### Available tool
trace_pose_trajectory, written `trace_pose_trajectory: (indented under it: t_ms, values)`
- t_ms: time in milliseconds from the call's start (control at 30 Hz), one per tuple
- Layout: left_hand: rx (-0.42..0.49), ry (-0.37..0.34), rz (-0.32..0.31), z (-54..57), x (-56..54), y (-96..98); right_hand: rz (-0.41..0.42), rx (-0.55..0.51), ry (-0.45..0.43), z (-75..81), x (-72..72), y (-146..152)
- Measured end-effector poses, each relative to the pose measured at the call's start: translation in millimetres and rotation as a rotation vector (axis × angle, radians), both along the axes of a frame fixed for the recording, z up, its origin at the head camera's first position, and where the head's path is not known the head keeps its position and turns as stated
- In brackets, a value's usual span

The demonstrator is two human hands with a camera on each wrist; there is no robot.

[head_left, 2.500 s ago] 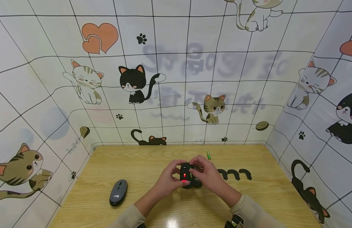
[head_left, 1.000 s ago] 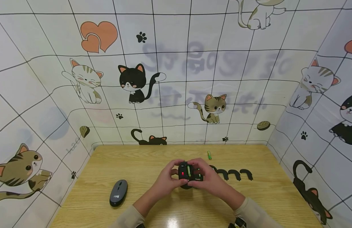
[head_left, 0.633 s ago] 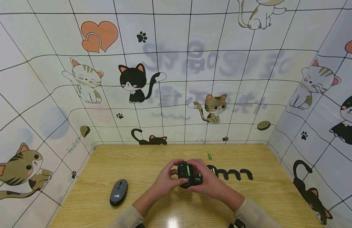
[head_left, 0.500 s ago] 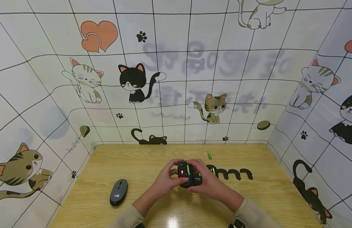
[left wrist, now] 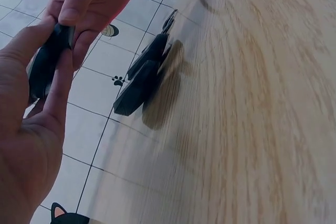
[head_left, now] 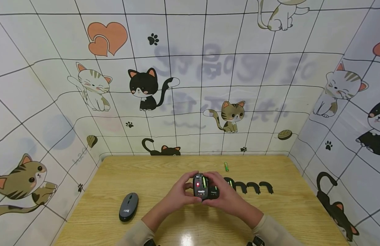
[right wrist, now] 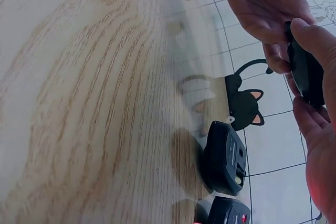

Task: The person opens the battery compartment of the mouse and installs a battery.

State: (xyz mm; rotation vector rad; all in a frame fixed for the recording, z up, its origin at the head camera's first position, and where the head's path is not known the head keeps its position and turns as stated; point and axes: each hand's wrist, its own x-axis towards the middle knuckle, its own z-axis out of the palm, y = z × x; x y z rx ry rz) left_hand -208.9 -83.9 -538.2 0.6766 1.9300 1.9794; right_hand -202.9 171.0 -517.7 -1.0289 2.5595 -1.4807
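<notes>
A black computer mouse [head_left: 200, 192] is held underside up above the table, its red sensor light lit and a green battery [head_left: 204, 181] in its uncovered slot. My left hand [head_left: 179, 193] grips its left edge between thumb and fingers. On the opposite edge, my right hand [head_left: 222, 191] holds it the same way. Both wrist views show the mouse [left wrist: 48, 66] edge-on between the two hands. Beyond it in the head view, a second upturned black mouse [head_left: 213, 193] lies on the table. A third [head_left: 229, 181] is partly hidden behind my right hand.
Three arched black covers [head_left: 252, 188] lie in a row to the right of the hands. A loose green battery [head_left: 226, 166] is near the table's back edge. At left sits a grey-topped mouse [head_left: 128, 207]. Cat-patterned cloth [head_left: 183, 119] surrounds the table [head_left: 94, 218].
My right fingers have left the battery slot and now hold the mouse's right edge. The mouse has tilted, so its label shows. Its red light, dark 0.6 s ago, is lit.
</notes>
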Motion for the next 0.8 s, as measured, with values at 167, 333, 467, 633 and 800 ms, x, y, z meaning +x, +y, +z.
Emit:
trace_pose_trajectory:
  t_ms: [167,333,467,633,800]
  values:
    - [-0.030,0.033,-0.058,-2.4,-1.5,-8.1,0.005,-0.008,-0.025,-4.7,-2.6,-1]
    - [-0.100,0.103,-0.065,-9.0,-6.7,-16.4,-0.001,-0.004,-0.054,-9.0,-5.9,-7]
    - [-0.225,0.209,-0.022,-11.8,-13.7,-23.8,-0.021,0.051,-0.021,-12.0,-13.1,-14]
    - [-0.393,0.320,0.039,-13.7,-21.6,-33.2,-0.036,0.161,0.012,-18.9,-24.1,-22]
    - [-0.462,0.392,0.042,-21.1,-30.2,-38.8,-0.075,0.274,0.072,-27.1,-32.8,-28]
